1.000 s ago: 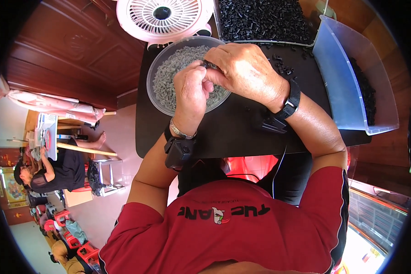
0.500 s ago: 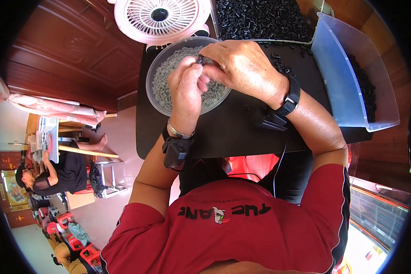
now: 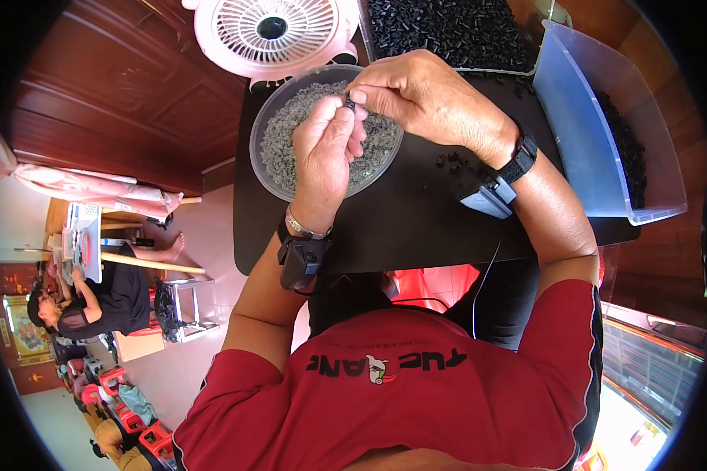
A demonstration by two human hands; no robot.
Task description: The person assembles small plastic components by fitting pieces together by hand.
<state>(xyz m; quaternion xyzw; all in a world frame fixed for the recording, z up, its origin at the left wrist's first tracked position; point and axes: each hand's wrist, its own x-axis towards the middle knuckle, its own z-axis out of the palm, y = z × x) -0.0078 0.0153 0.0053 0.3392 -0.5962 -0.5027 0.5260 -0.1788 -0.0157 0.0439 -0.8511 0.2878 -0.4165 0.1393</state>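
My left hand (image 3: 326, 145) is closed, with a small black plastic piece (image 3: 349, 104) pinched between thumb and forefinger. Against that piece press the thumb and fingertips of my right hand (image 3: 416, 94), which are pinched together; whatever they hold is too small to make out. Both hands are above a round clear tub (image 3: 257, 161), full of small greyish see-through parts (image 3: 283, 141). A few loose black pieces (image 3: 452, 162) lie on the dark table (image 3: 377, 235) beside my right wrist.
Behind my hands stands a tray (image 3: 491, 71) heaped with small black pieces (image 3: 448, 35). A pink fan (image 3: 271, 71) is at the back left. On the right, a translucent bluish bin (image 3: 585, 133) holds more black pieces. A cable (image 3: 483, 286) hangs over the table's near edge.
My right hand has turned and its wrist has shifted slightly right and down. The small black piece stays in my left fingers. Loose pieces near my right wrist now show.
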